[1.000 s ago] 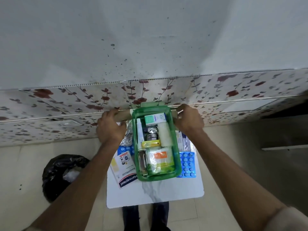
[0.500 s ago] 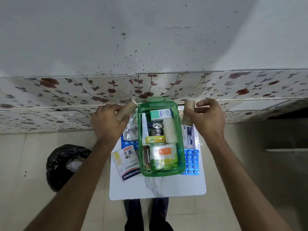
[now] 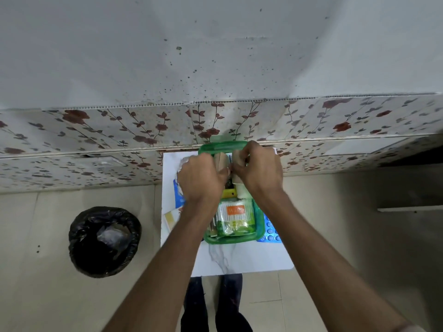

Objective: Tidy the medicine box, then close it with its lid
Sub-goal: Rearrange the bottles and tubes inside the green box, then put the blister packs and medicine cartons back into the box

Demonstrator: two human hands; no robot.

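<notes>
A green plastic medicine box (image 3: 230, 239) stands on a small white table (image 3: 242, 259), with a cotton-bud pack (image 3: 233, 218) and other medicines inside. Both hands hover over the box's far half. My left hand (image 3: 201, 178) is shut on a beige bandage roll (image 3: 221, 160). My right hand (image 3: 260, 167) is shut on a second beige roll (image 3: 237, 156). The two rolls sit side by side, nearly touching, above the box. The lid is not clearly visible; a green edge (image 3: 223, 144) shows behind the hands.
A blue blister strip (image 3: 271, 230) lies right of the box; another blue strip (image 3: 178, 196) and a plaster box (image 3: 169, 219) lie left of it. A bin with a black liner (image 3: 104, 240) stands on the floor at left. A floral-tiled wall (image 3: 119, 130) backs the table.
Both hands have moved inward from the box's two sides, bringing the beige rolls together over the far half of the box.
</notes>
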